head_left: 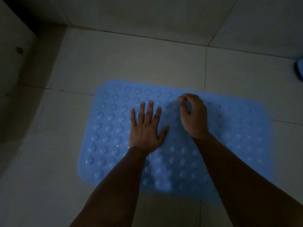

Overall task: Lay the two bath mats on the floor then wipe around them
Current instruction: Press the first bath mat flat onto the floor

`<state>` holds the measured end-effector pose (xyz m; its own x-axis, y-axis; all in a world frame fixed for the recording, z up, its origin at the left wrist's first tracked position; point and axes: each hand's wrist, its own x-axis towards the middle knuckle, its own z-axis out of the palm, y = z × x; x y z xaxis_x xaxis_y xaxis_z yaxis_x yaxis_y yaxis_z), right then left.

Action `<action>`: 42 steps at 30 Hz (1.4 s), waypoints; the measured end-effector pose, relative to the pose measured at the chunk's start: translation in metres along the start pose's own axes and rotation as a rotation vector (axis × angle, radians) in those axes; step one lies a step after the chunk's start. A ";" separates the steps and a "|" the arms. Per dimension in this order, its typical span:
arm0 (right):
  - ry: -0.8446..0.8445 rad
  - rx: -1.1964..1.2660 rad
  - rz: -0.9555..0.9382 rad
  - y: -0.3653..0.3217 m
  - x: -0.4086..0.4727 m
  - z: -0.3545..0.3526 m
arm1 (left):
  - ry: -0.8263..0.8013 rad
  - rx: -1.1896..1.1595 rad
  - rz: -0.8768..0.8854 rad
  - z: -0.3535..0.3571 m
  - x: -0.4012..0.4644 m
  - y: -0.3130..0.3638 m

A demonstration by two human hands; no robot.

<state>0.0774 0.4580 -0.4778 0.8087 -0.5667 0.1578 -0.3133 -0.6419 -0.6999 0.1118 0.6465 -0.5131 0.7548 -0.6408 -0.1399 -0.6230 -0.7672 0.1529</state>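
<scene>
The tiled floor point(114, 59) fills the view, dim, with grout lines crossing it and a dark wall base point(37, 51) along the left. On it lies 1 blue bath mat point(108, 122), spread flat with its bumpy, sucker-studded surface up; its long edges run left to right and its rounded corners all seem to sit down on the tiles. Bare floor shows on every side of it, widest beyond the far edge and to the left, which looks like enough room for wiping around it later.

A second blue thing point(298, 71) peeks in at the right edge, well apart from the mat; whether it is the other mat cannot be told.

The left hand point(146, 128) rests palm-down near the mat's middle, fingers straight and spread wide, probably pressing it flat so the suckers take hold. The right hand point(193, 115) is just beside it over the mat, its fingers point(182, 99) curled toward the thumb in a narrow pinch near the far edge; it is blurred, and nothing can be seen held in them.

By my reading, only 1 mat is laid and wiping is not yet begun.
</scene>
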 end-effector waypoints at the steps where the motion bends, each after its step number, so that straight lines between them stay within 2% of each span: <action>1: -0.001 0.002 0.012 0.000 -0.001 -0.001 | -0.005 -0.009 0.002 -0.001 0.000 -0.001; 5: -0.026 -0.007 0.014 -0.007 -0.005 -0.004 | -0.128 -0.063 -0.011 -0.007 0.002 -0.002; 8: -0.114 0.032 0.050 -0.031 -0.005 -0.021 | -0.321 -0.254 -0.023 -0.035 0.013 -0.008; 9: -0.158 0.035 0.052 -0.041 -0.003 -0.025 | -0.326 -0.332 -0.032 -0.047 0.016 -0.015; 11: -0.258 0.003 0.075 -0.061 0.002 -0.023 | -0.159 -0.416 -0.069 -0.072 0.014 -0.033; 13: -0.330 -0.050 0.085 -0.081 0.003 -0.010 | 0.018 -0.379 -0.108 -0.086 0.007 -0.054; 17: -0.465 -0.215 0.025 -0.104 -0.026 0.045 | 0.140 -0.277 -0.206 -0.079 -0.014 -0.083; 20: -0.514 -0.412 0.002 -0.105 -0.063 0.085 | 0.188 -0.205 -0.220 -0.071 -0.029 -0.098; 26: -0.419 -0.591 -0.012 -0.098 -0.095 0.114 | 0.194 -0.115 -0.204 -0.043 -0.047 -0.119; 34: -0.393 -0.584 -0.015 -0.097 -0.094 0.121 | 0.236 -0.088 -0.212 -0.028 -0.049 -0.140; 42: -0.472 -0.580 0.028 -0.099 -0.090 0.119 | 0.218 -0.109 -0.251 -0.041 -0.058 -0.142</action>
<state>0.0945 0.6343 -0.5058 0.8832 -0.3888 -0.2622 -0.4437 -0.8739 -0.1986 0.1644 0.7937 -0.4866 0.9150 -0.4028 0.0240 -0.3960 -0.8850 0.2450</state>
